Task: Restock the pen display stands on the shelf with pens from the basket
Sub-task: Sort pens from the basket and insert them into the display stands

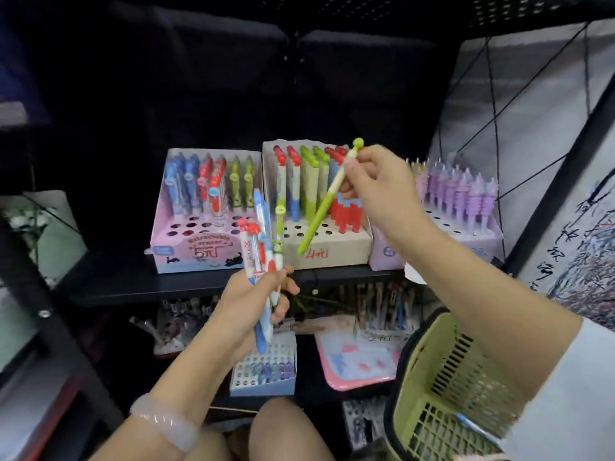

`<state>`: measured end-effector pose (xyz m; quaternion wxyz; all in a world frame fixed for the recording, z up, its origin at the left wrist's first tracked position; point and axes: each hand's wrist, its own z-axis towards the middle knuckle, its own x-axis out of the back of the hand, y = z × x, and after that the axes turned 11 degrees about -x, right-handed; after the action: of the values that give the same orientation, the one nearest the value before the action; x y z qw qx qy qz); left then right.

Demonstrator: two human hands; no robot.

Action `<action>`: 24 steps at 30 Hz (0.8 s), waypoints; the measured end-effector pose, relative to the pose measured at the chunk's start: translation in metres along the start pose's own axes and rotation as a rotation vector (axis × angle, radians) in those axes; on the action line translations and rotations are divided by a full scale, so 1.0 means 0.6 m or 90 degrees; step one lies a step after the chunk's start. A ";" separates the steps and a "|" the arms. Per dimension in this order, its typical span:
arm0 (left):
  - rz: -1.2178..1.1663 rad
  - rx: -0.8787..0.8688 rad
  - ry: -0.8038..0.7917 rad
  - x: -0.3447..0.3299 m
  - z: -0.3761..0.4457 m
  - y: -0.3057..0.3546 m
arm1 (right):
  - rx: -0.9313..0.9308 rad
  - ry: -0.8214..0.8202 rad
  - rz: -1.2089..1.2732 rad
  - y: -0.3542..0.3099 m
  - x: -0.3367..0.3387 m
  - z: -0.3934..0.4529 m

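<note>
My right hand pinches a green and cream pen near its knobbed top. The pen slants down to the left, its tip over the front of the beige middle stand. That stand carries red, green and blue pens in its back rows, with open holes in front. My left hand grips a bunch of several pens, blue, red and green, held upright below the shelf edge. A pink stand stands at the left and a lilac stand with purple pens at the right. The yellow-green basket hangs at lower right.
The black shelf bears all three stands. Below it lies a lower shelf with a white pen stand, a pink box and more pen packs. A dark post runs down the left. Paper with ink writing leans at the right.
</note>
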<state>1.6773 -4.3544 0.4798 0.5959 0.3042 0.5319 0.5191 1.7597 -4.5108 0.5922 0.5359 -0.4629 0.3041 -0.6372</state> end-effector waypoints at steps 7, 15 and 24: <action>0.001 -0.018 0.005 0.016 0.015 0.002 | 0.091 0.119 -0.256 -0.004 -0.001 0.049; 0.006 0.001 0.001 0.014 0.014 -0.002 | 0.096 0.152 -0.329 -0.005 -0.001 0.052; -0.003 0.007 0.014 0.009 0.008 0.001 | 0.024 0.128 -0.472 0.014 -0.004 0.085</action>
<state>1.6814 -4.3481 0.4797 0.5894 0.3002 0.5423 0.5180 1.8098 -4.5048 0.6040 0.2449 -0.4669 0.1554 -0.8354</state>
